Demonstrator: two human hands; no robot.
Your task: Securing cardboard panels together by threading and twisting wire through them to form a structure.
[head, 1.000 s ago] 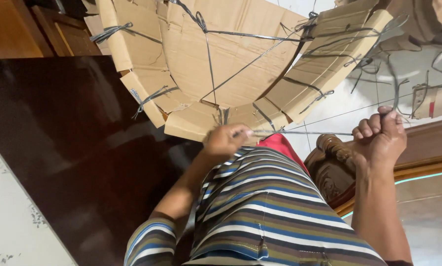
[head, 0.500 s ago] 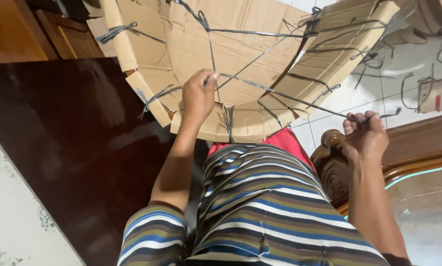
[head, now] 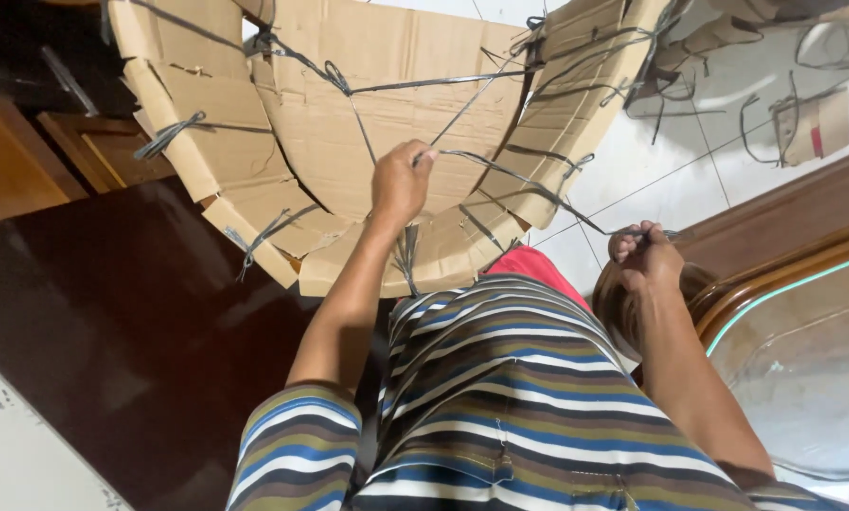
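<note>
Left hand [head: 401, 182] is up on the big curved cardboard piece [head: 387, 123], with its fingers pinched together on a gray strap [head: 529, 182]. To the left of this hand, more gray straps [head: 169, 135] are tied in knots over the cardboard flaps. Below and to the left of it sits a dark brown shiny tabletop [head: 112, 322], and farther left stands some lighter wooden furniture [head: 27, 161]. The gray strap runs from the left hand, down and to the right, over the cardboard edge, all the way to the right hand [head: 644, 255]. Right hand is shut in a fist on the other end of that strap, lower than the left hand and well apart from it. Between the two arms is a striped shirt [head: 519, 397] with a bit of red cloth [head: 533, 265] showing above it. Behind the right hand is a white tiled floor [head: 671, 180], and just right of it a curved wooden frame [head: 784, 255].
</note>
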